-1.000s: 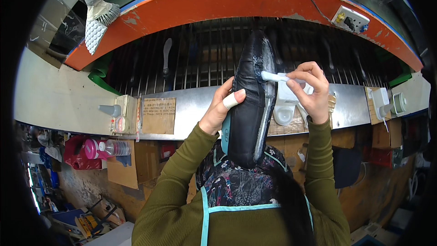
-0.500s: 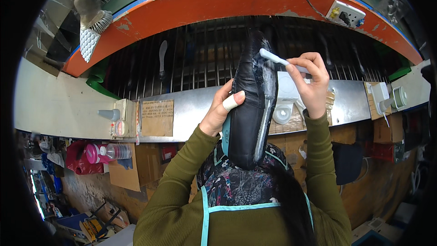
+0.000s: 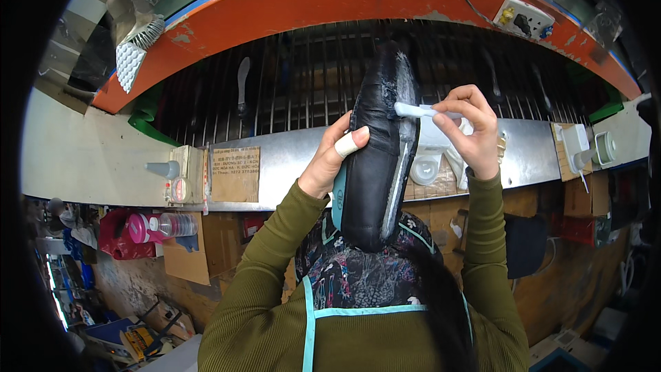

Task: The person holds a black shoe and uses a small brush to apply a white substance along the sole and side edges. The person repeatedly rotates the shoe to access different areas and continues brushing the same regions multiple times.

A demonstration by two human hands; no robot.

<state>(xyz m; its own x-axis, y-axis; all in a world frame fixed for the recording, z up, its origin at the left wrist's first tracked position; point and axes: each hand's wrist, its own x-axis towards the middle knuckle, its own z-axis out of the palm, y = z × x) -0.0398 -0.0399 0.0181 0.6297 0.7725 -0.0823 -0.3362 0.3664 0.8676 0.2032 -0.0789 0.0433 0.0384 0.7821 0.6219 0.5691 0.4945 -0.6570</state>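
Note:
A black shoe upper (image 3: pixel 368 186) on a teal shoe last (image 3: pixel 338 200) is held lengthwise above the bench, its underside edge turned partly up. A whitish smear runs along that edge. My left hand (image 3: pixel 329 160) grips the upper from its left side, the thumb wrapped in white tape and lying across it. In my right hand (image 3: pixel 474 131), a white brush (image 3: pixel 413 110) is pinched between thumb and fingers. Its pale tip touches the smeared edge, about halfway along the upper.
Behind the shoe runs a dark rack of metal bars (image 3: pixel 303 89) under an orange beam (image 3: pixel 275 8). On the metal bench edge (image 3: pixel 289 165) lie a cardboard piece (image 3: pixel 235 173) and a round white lidded container (image 3: pixel 425 169). A plastic bottle (image 3: pixel 177 224) sits lower left.
The brush tip has moved nearer to me along the shoe's edge, and its handle is now more level. My left hand keeps its grip; the shoe has tilted slightly.

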